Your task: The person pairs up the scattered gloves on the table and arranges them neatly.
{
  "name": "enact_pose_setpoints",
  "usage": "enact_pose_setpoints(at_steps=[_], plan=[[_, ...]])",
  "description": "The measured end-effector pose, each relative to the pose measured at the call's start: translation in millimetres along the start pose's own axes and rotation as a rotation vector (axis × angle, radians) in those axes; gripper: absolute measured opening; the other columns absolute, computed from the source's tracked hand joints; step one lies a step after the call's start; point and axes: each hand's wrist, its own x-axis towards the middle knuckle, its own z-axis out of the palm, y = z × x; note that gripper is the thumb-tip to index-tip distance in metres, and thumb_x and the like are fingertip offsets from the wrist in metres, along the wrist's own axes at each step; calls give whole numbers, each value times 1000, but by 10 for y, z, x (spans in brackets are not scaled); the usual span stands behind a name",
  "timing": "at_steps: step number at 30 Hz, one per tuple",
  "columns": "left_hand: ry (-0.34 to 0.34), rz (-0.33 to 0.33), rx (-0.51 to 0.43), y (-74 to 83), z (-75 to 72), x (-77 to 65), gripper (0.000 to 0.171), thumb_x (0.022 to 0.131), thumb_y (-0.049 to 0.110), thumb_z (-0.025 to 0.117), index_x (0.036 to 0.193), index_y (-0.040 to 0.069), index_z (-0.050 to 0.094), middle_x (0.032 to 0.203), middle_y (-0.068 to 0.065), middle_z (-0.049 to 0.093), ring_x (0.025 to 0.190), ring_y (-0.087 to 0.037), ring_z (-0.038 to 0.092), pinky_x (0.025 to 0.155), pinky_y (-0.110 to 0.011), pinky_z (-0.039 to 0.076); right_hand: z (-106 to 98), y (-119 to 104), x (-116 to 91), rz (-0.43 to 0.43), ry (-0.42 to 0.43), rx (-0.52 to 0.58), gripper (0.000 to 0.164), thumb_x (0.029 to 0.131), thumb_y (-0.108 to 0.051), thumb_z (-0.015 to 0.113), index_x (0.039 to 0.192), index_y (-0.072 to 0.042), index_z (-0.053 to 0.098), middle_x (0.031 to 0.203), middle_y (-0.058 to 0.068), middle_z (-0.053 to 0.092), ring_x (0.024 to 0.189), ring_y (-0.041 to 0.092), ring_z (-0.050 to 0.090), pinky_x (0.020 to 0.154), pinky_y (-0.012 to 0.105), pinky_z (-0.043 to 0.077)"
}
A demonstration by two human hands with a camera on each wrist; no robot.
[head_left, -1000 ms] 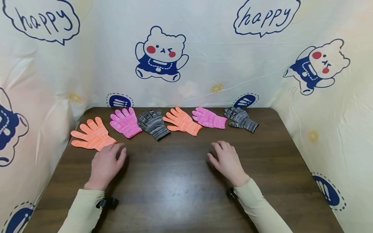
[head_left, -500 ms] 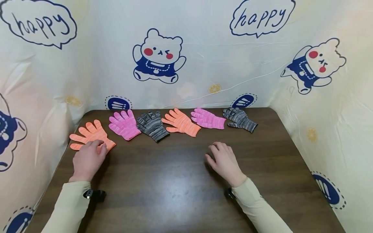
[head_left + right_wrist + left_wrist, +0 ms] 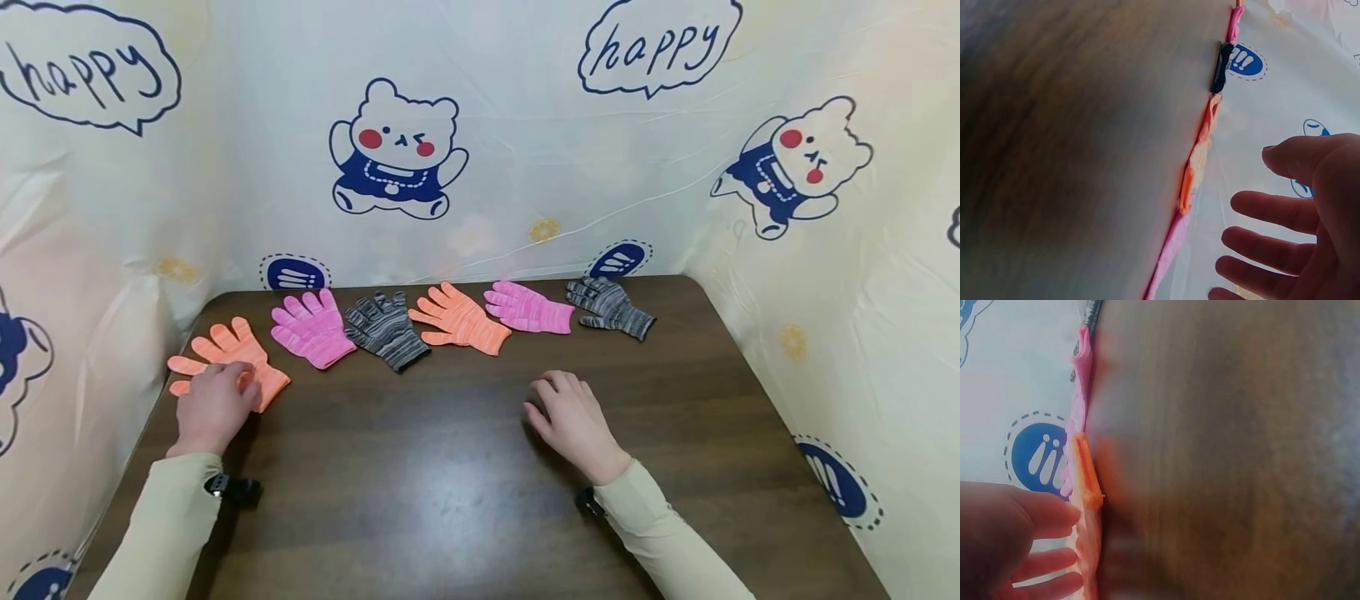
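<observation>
In the head view, my left hand (image 3: 215,408) is over the palm of the leftmost orange glove (image 3: 274,383), covering part of it. Its fingertips reach the knit, and the left wrist view shows thumb and fingers (image 3: 1047,562) extended against the flat glove; whether they press it is unclear. My right hand (image 3: 573,425) hovers over the table front of the row, fingers relaxed and holding nothing. To the right of that glove lie a pink glove (image 3: 311,329), a dark grey glove (image 3: 388,331), another orange glove (image 3: 463,318), a pink glove (image 3: 528,307) and a grey glove (image 3: 612,307).
The gloves line the back edge of a dark wooden table (image 3: 450,500). Behind and beside it hangs a printed curtain (image 3: 510,167) with cartoon bears. A dark wrist device (image 3: 234,489) sits on the left sleeve, another (image 3: 590,502) on the right.
My left hand has moved left from beside the orange glove's cuff onto its palm. The right hand stays nearly where it was. The head view has shifted slightly.
</observation>
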Motion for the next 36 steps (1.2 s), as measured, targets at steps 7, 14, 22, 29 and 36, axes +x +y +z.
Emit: enact_pose_setpoints(at_steps=[7, 14, 22, 29, 36], plan=[[-23, 10, 1, 31, 3, 0, 42, 86, 21, 64, 120, -2, 55, 112, -31, 49, 97, -49, 42, 68, -63, 39, 7, 11, 11, -1, 2, -1, 28, 88, -34, 60, 104, -12, 65, 106, 7, 58, 98, 25, 52, 81, 43, 43], [-31, 1, 7, 106, -10, -63, 41, 87, 23, 62, 119, -2, 53, 106, -29, 48, 92, -47, 44, 64, -58, 40, -20, 11, 37, -12, 14, 4, 30, 87, -34, 62, 105, -11, 65, 106, 7, 58, 99, 26, 52, 82, 44, 43], [-42, -5, 17, 189, -3, -202, 44, 85, 24, 65, 118, -2, 54, 102, -28, 50, 88, -45, 46, 64, -57, 39, -23, 6, 59, -12, 0, 4, 33, 87, -35, 63, 109, -11, 65, 109, 8, 58, 104, 27, 51, 86, 46, 42], [-36, 18, 9, 226, 32, -336, 41, 85, 24, 65, 116, -1, 55, 102, -27, 51, 87, -44, 47, 60, -54, 41, -23, -22, 71, -17, -1, 1, 32, 87, -35, 62, 108, -12, 65, 108, 7, 60, 102, 25, 53, 85, 45, 43], [-52, 54, 20, 318, 58, -443, 41, 85, 24, 66, 115, 0, 53, 103, -27, 49, 87, -44, 46, 56, -51, 43, -5, -32, 89, -34, 14, 8, 30, 87, -34, 62, 107, -12, 65, 106, 5, 61, 99, 25, 55, 85, 43, 43]])
